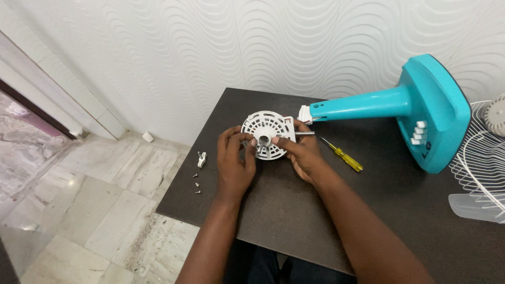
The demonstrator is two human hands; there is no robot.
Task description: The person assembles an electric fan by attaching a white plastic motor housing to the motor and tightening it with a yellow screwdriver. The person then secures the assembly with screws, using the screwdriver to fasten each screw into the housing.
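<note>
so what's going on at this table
A person holds a round white slotted fan part over a dark table, left hand and right hand both gripping it near its hub. A yellow-handled screwdriver lies beside the right hand. A teal fan stand lies on its side, with a white wire grille nearby and small screws on the floor.

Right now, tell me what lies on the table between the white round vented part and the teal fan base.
In the head view, a yellow-handled screwdriver lies between the white vented part and the teal fan base, just beyond the right hand.
</note>
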